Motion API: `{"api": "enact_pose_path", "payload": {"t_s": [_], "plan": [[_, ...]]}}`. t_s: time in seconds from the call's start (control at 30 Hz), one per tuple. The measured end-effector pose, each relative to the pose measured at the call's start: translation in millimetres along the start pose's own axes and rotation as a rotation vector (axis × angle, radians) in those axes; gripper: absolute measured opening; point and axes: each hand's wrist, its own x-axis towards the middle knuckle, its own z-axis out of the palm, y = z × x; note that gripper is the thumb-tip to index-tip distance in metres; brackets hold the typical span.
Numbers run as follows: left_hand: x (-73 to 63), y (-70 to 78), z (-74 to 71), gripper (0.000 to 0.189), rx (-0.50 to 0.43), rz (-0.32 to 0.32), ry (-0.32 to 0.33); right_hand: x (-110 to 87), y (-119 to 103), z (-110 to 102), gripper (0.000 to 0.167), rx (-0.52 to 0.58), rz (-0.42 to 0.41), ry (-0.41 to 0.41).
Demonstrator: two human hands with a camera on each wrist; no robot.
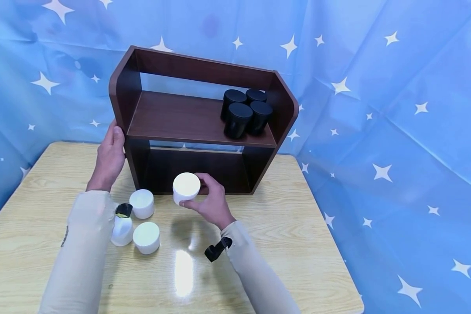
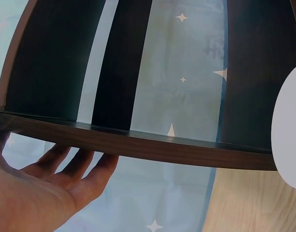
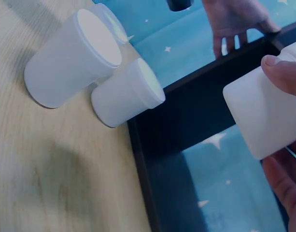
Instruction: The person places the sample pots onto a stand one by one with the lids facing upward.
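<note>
My right hand (image 1: pixel 213 203) holds a white lidded jar (image 1: pixel 186 188) between thumb and fingers, above the table in front of the shelf's lower compartment. In the right wrist view, the thumb lies on one side of the jar and the fingers on the other. My left hand (image 1: pixel 109 157) rests against the outer left side of the dark brown two-tier shelf (image 1: pixel 172 115); in the left wrist view its fingertips (image 2: pixel 109 162) touch the side panel. More white jars (image 1: pixel 142 203) stand on the table left of the held one, one partly hidden by the left wrist strap.
Several black lidded jars (image 1: pixel 238 117) are grouped at the right end of the shelf's upper tier. The shelf stands at the back of the wooden table (image 1: pixel 290 244). A blue curtain with white stars (image 1: pixel 377 131) hangs behind and to the right.
</note>
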Motion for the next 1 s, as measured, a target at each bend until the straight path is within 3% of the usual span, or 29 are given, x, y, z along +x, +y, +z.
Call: {"api": "enact_pose_path", "payload": {"t_s": [1.0], "plan": [[0.0, -1.5, -0.2, 0.054, 0.024, -0.033, 0.007, 35.5, -43, -32, 0.07, 0.0, -0.185, -0.054]]}}
